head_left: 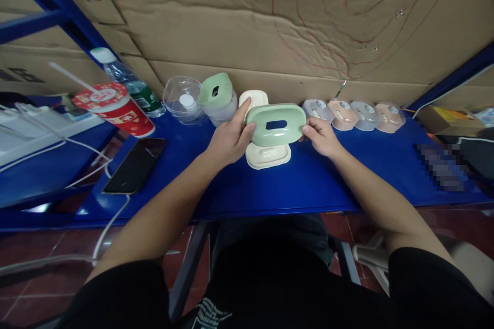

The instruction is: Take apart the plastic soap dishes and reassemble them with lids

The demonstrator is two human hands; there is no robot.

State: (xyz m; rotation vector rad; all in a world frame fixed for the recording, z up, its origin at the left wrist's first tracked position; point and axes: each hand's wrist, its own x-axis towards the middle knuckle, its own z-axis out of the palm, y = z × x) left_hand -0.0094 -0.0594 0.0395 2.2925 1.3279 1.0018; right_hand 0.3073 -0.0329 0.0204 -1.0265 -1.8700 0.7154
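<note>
Between my two hands is a green plastic lid [257, 122] with an oblong slot in its middle, raised above the blue table. My left hand [233, 136] grips its left end, thumb in front and index finger stretched along the top. At the right end my right hand [320, 134] pinches the rim. Just below the lid, a cream oval lid [268, 157] lies on the table, partly covered from view. Behind it sits another cream piece [253, 96], partly hidden by my left hand and the green lid.
Several lidded clear boxes [343, 114] line the back right. Left of my hands stand a green-topped container [216, 91], a clear tub [181, 95], a red cup with straw [123, 110] and a water bottle [133, 85]. A phone [135, 167] lies near the front left edge.
</note>
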